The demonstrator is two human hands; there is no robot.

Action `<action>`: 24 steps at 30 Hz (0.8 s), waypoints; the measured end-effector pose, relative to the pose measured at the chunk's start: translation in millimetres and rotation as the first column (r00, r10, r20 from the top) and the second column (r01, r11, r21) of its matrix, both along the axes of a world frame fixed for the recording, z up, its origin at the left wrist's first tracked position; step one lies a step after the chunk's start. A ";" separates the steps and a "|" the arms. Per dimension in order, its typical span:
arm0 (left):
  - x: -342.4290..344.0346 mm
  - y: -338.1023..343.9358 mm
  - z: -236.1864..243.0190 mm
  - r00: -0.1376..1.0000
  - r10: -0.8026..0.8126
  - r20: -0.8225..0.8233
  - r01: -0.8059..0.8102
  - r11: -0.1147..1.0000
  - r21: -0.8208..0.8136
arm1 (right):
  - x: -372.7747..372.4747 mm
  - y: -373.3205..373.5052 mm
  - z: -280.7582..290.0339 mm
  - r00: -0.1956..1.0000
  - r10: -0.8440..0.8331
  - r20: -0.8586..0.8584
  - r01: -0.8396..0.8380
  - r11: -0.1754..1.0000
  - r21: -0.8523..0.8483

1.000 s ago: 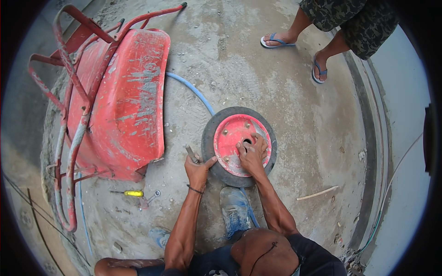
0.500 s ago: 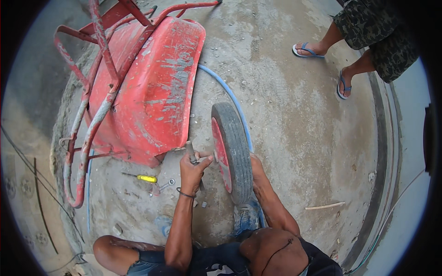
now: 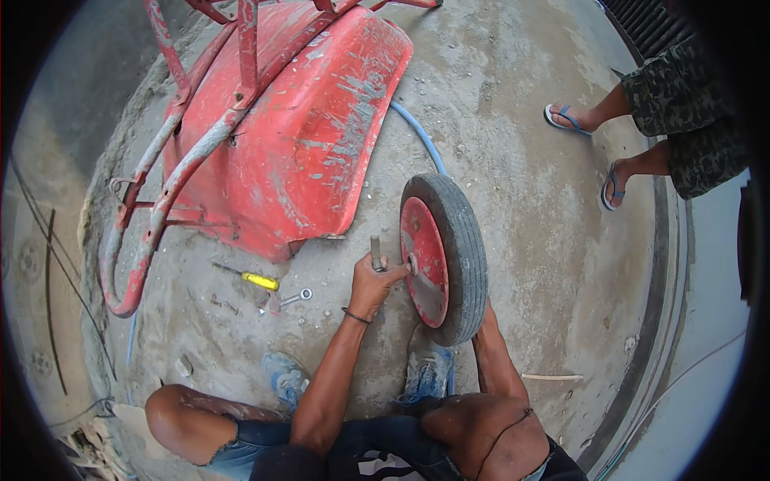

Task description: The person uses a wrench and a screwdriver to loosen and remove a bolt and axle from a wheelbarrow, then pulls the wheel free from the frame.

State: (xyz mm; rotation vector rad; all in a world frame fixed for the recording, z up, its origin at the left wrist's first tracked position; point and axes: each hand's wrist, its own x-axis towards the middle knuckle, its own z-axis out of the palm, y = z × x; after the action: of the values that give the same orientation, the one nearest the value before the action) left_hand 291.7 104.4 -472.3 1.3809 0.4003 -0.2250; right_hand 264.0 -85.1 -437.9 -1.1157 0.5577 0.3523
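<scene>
A wheelbarrow wheel point(image 3: 465, 260) with a dark grey tyre and a red, scuffed disc stands upright before me. My left hand point(image 3: 371, 287) is closed around a short grey metal rod point(image 3: 375, 247), whose upper end sticks up past the fist. The thumb of that hand reaches to the hub point(image 3: 410, 263) at the disc's middle. My right hand point(image 3: 487, 314) holds the wheel from the tyre's right side; its fingers are hidden behind the tyre. Left of my left hand, a yellow-handled screwdriver point(image 3: 260, 280) and a metal wrench point(image 3: 303, 295) lie on the ground.
A red wheelbarrow point(image 3: 321, 152) lies overturned at the upper left, its tubular frame point(image 3: 172, 188) facing up. A blue hose point(image 3: 419, 132) runs behind the wheel. Another person's sandalled feet point(image 3: 571, 119) stand at the upper right. A thin stick point(image 3: 553, 377) lies at the lower right.
The view has shifted. The wheel has turned so more of its red disc faces me, and my right hand has gone further behind the tyre. My left hand still grips the rod.
</scene>
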 end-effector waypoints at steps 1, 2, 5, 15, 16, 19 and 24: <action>5.0 5.5 1.5 0.989 -0.078 -0.124 0.076 0.997 -0.022 | 1.3 -0.5 -0.5 1.000 0.005 0.007 -0.005 1.000 -0.016; 9.9 10.0 3.2 0.990 -0.074 -0.122 0.071 0.997 -0.027 | 2.2 -1.1 -0.8 1.000 0.007 0.014 -0.007 0.999 -0.031; 14.2 10.4 -5.0 0.926 -0.227 -0.302 0.217 0.974 -0.066 | 5.8 -2.8 -27.2 0.987 0.140 0.081 -0.130 0.984 -0.120; -3.1 19.8 -39.9 0.983 -0.151 -0.107 0.156 0.987 0.047 | -5.8 16.5 -35.5 0.881 0.310 0.358 -0.227 0.940 -0.255; -2.9 20.9 -35.8 0.980 -0.174 -0.094 0.174 0.985 -0.013 | -4.9 14.3 -37.1 0.904 0.270 0.331 -0.213 0.957 -0.199; -4.4 20.6 -17.3 0.980 -0.178 -0.085 0.179 0.984 0.010 | -0.1 2.6 -33.6 0.911 0.308 0.273 -0.220 0.926 -0.307; -12.3 24.5 -17.8 0.971 -0.208 -0.114 0.177 0.956 -0.235 | -2.4 -7.4 -28.4 0.966 0.170 0.197 -0.128 0.970 -0.208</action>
State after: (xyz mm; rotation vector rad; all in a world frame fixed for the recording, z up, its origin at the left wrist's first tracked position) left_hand 279.4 128.9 -490.1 1.1848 0.3426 -0.5145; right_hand 261.6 -92.5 -466.3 -1.3701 0.3220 0.3077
